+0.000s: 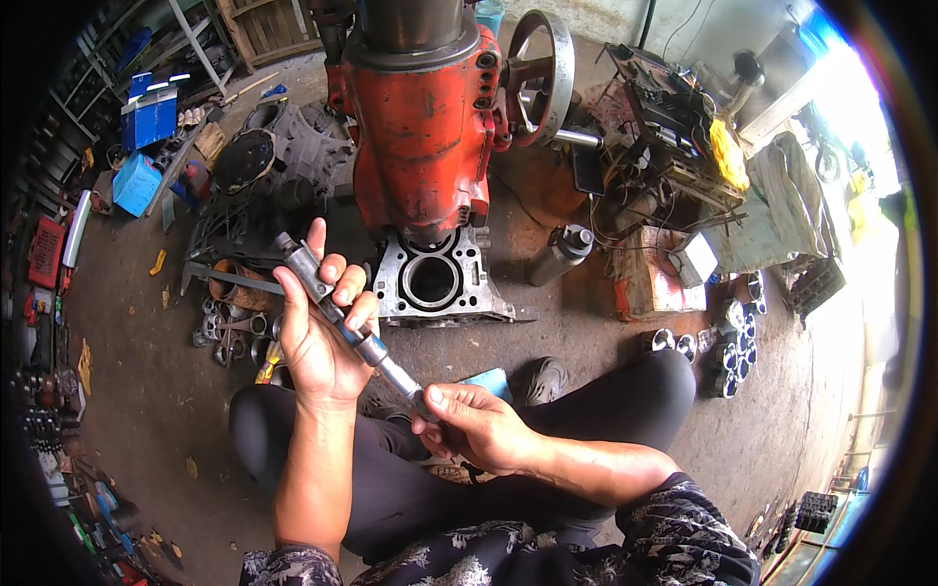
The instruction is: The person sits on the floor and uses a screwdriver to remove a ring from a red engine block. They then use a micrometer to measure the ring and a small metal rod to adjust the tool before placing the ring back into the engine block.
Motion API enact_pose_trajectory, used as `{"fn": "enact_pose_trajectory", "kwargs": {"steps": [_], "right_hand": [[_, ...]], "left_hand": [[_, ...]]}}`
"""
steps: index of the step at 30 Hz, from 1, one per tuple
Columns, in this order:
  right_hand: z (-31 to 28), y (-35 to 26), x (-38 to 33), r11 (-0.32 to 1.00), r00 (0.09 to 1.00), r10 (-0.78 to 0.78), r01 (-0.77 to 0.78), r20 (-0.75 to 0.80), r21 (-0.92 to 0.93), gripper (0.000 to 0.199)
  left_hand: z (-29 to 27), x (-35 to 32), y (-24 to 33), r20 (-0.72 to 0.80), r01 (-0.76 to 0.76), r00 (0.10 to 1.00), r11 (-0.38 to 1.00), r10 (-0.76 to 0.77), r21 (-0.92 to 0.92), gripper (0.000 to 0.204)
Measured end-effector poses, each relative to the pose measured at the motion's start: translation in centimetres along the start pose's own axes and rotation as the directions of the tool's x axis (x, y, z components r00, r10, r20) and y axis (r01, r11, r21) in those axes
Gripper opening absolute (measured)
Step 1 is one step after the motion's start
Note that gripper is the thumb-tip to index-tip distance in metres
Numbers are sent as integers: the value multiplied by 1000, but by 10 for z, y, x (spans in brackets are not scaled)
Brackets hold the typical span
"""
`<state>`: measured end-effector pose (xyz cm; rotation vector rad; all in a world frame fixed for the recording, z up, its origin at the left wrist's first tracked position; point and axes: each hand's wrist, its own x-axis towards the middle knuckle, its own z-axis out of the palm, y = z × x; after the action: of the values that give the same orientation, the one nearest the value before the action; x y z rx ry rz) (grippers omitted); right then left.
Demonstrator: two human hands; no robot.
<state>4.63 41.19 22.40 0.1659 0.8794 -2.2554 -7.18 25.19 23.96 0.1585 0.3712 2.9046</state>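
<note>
A slim, stepped metal tool [395, 374] with a slotted body slants across in front of me, its upper end pointing up and left. Its exact kind I cannot make out. My left hand [322, 356] has it lying across the palm, fingers curled round its thicker upper body. At the lower, thinner end, my right hand [481, 428] pinches it between thumb and fingers. Beyond my hands sits a grey engine block [479, 283] with round bores. Above the block stands a large red machine head [420, 146], whose lower end hides part of the block's far side.
A metal handwheel [559, 78] juts from the machine's right side. Right of the block stand a dark grey bottle [562, 256] and a worn carton [653, 283]. Several pistons [731, 356] lie on the right floor. At left are connecting rods [227, 332] and a blue box [137, 184].
</note>
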Motion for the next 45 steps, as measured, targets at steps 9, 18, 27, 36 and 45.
{"fn": "enact_pose_trajectory", "kwargs": {"steps": [9, 18, 27, 36, 45], "right_hand": [[1, 0, 0, 1000, 1000, 1, -2, -28, -14, 43], [1, 3, 1, 996, 997, -62, 58, -53, -73, 42], [-10, 2, 4, 993, 997, -64, 60, -37, -99, 40], [-5, 5, 5, 992, 993, -105, 101, -53, -70, 37], [-3, 7, 4, 985, 993, -117, 115, -12, -129, 41]], "left_hand": [[-1, 0, -1, 2, 6, 1000, 1000, -6, 12, 64], [4, -2, -1, 9, 61, 998, 972, -64, 228, 66], [1, -2, 0, 3, 17, 1000, 997, -18, 79, 65], [-9, -1, 1, 38, 66, 997, 996, -69, 63, 67], [-5, -2, 3, 39, 63, 997, 996, -65, 58, 70]]}}
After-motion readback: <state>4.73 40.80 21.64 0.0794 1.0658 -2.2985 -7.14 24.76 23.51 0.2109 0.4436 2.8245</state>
